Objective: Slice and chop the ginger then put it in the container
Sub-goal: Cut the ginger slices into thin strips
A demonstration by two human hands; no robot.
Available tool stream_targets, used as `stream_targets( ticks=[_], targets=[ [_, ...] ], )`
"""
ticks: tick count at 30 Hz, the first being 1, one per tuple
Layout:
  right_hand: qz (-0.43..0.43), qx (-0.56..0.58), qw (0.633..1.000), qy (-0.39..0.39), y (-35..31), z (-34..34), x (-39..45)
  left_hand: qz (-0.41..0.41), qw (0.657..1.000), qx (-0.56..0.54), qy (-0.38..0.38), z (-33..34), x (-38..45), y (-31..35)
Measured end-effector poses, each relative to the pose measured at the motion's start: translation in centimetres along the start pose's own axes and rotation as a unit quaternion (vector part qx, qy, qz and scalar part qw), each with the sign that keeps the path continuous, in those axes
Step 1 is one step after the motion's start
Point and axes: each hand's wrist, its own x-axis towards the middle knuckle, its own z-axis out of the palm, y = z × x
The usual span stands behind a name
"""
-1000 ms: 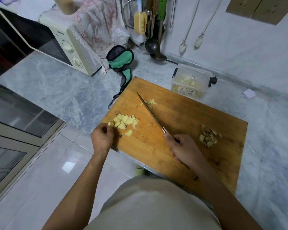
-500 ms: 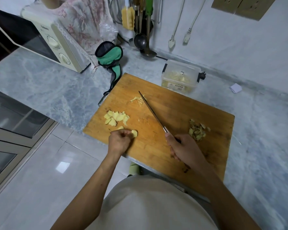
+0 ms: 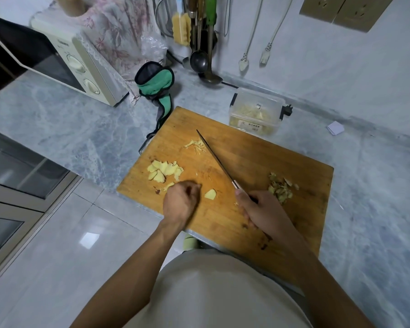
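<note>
I'm looking down on the wooden cutting board [image 3: 258,166], lying at an angle on the grey marble table [image 3: 57,129]. My right hand [image 3: 263,213] has its fingers wrapped tight round the handle of the knife [image 3: 214,157]; the blade runs up across the board toward eleven o'clock, its tip near a small heap of ginger shreds [image 3: 195,146]. My left hand [image 3: 180,202] sits at the board's near left part, fingers curled in, knuckles up; a sliver of yellow peeks out at its ten o'clock side, but I cannot tell whether the fingers are actually pinching it. Just beside that hand, at its three o'clock, lies a single ginger slice [image 3: 210,194], flat on the wood and clear of the blade. At eleven o'clock from the hand, the pile of ginger slices [image 3: 165,171] is spread in an overlapping fan. Over past the knife, at the right hand's one o'clock, a mound of brownish ginger peelings [image 3: 281,188] sits on the board. The clear plastic container [image 3: 256,113] stands on the table just off the board's far edge, at twelve o'clock, with pale yellow ginger showing through its walls. Farther off at ten o'clock there's a cream microwave [image 3: 81,67], and a green and black pouch [image 3: 156,81] near the board's far left corner. Ladles [image 3: 199,60] hang against the wall.
</note>
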Motion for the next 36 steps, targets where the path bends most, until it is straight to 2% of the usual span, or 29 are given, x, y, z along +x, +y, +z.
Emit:
stream_targets(
  ticks=[2, 4, 7, 11, 15, 19, 25, 28, 30, 33, 36],
  targets=[
    [-0.001, -0.003, 1.0, 0.001, 0.0, -0.1, 0.2, -0.014, 0.997, 0.037, 0.072, -1.0, 0.9, -0.8],
    [-0.002, -0.004, 1.0, 0.002, 0.0, -0.3, 0.4, -0.044, 0.991, 0.062, 0.11, -1.9, 2.2, -1.5],
    [0.004, -0.011, 1.0, 0.001, -0.1, -0.5, 0.8, -0.082, 0.986, 0.087, 0.118, -2.8, 3.9, -1.8],
    [-0.004, -0.024, 1.0, -0.008, -0.4, -0.7, 1.2, -0.08, 0.986, 0.081, 0.119, -2.8, 4.9, -2.0],
    [-0.004, -0.032, 0.999, -0.015, -0.7, -0.9, 1.6, -0.085, 0.979, 0.027, 0.184, -3.2, 4.1, -3.5],
    [0.005, -0.03, 0.999, -0.011, -0.8, -0.6, 1.7, -0.082, 0.984, 0.038, 0.153, -4.2, 4.1, -4.9],
    [0.017, -0.037, 0.999, -0.022, -0.6, -0.1, 1.6, -0.12, 0.988, -0.012, 0.094, -6.8, 5.5, -5.6],
    [0.02, -0.035, 0.999, -0.02, -0.4, 0.0, 1.5, -0.09, 0.993, -0.009, 0.075, -7.5, 5.7, -5.9],
    [0.018, -0.032, 0.999, -0.023, -0.4, 0.0, 1.4, -0.074, 0.993, -0.021, 0.09, -7.7, 5.4, -6.1],
    [0.016, -0.022, 0.999, -0.024, -0.1, 0.2, 1.3, -0.091, 0.985, -0.086, 0.118, -7.8, 4.3, -6.0],
    [0.011, -0.016, 1.0, -0.023, 0.1, 0.0, 1.2, -0.128, 0.969, -0.195, 0.077, -7.2, 3.0, -5.0]
  ],
)
